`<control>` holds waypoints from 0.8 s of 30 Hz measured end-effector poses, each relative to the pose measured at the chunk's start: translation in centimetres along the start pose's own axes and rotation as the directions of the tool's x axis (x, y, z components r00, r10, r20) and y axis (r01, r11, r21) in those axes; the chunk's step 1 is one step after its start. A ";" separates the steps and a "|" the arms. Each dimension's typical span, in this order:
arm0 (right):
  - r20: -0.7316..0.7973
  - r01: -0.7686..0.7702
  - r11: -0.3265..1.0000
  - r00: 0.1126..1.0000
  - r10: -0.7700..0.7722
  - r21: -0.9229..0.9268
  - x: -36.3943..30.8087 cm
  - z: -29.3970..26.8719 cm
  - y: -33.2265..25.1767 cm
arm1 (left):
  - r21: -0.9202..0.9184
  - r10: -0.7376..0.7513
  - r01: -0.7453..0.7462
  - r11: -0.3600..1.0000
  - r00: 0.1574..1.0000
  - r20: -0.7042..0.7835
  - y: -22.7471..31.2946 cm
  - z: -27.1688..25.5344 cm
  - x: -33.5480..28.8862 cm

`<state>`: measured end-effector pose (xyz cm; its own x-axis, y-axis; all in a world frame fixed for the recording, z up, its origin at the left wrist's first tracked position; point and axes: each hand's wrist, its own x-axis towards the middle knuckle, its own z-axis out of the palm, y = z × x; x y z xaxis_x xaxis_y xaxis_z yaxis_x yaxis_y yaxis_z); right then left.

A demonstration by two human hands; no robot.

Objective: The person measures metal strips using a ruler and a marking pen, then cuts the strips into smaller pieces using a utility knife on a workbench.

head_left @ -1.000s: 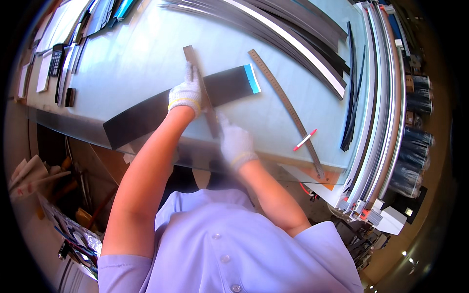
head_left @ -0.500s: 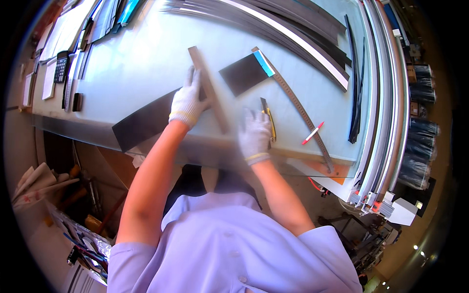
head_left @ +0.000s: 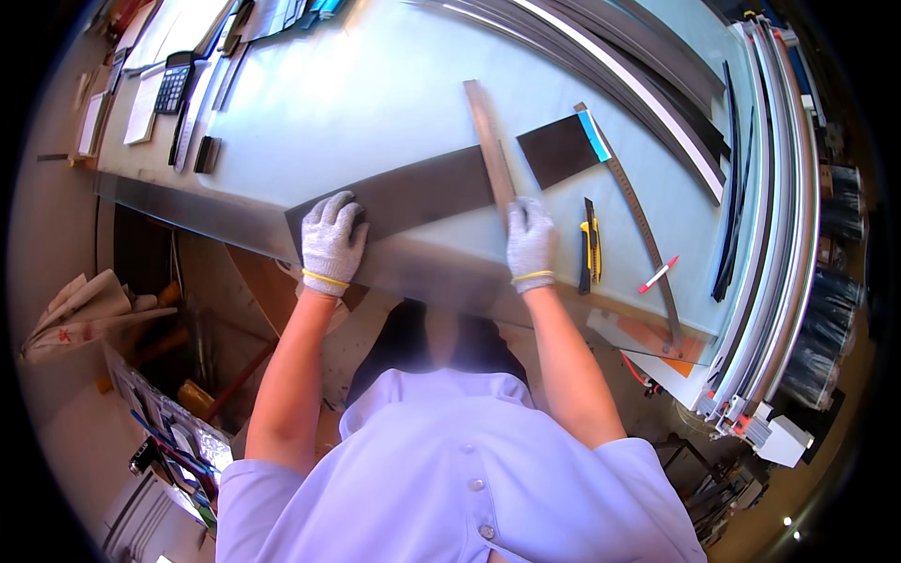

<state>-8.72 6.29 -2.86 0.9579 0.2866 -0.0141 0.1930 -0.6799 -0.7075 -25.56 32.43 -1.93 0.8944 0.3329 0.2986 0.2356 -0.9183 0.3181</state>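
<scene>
Both of my hands wear pale knit gloves with yellow cuffs. My left hand (head_left: 333,242) is at the left end of a long dark strip (head_left: 418,192), its bent fingers closed over the strip's near edge. My right hand (head_left: 532,239) grips the near end of a flat brownish straightedge (head_left: 488,136) that lies across the strip's right end. Beyond it sits a separate dark rectangular piece (head_left: 558,152) with a blue band at its right end. A yellow and black utility knife (head_left: 589,249) lies to the right of my right hand, its blade out.
A curved-looking ruler (head_left: 640,220) and a red-and-white marker (head_left: 659,274) lie right of the knife. Long dark and white strips (head_left: 610,89) cover the far right of the glass-topped table (head_left: 385,103). A calculator (head_left: 175,84) and papers (head_left: 141,108) are at the left.
My left hand has left the straightedge and moved to the strip's left end. My right hand has come away from the knife onto the straightedge's near end. The whole view has shifted.
</scene>
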 end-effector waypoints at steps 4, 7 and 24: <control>-0.150 -0.014 0.984 0.988 0.042 0.179 -0.6 0.1 -1.6 | 0.015 -0.044 0.044 0.999 0.998 -0.051 0.9 1.4 0.7; -0.154 -0.039 0.972 0.985 0.076 0.232 -2.3 0.9 -2.6 | -0.026 -0.092 0.091 0.996 0.994 -0.054 1.5 1.6 1.1; 0.066 0.409 0.834 0.907 -0.416 -0.369 6.9 0.9 -1.6 | -0.294 -0.801 0.777 0.556 0.596 0.060 -2.4 -3.0 -8.6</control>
<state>-2.60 9.91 -2.47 0.7747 0.5871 0.2349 0.6315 -0.6992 -0.3351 -34.96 32.38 -2.55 0.3669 0.9211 -0.1304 0.7142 -0.1891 0.6739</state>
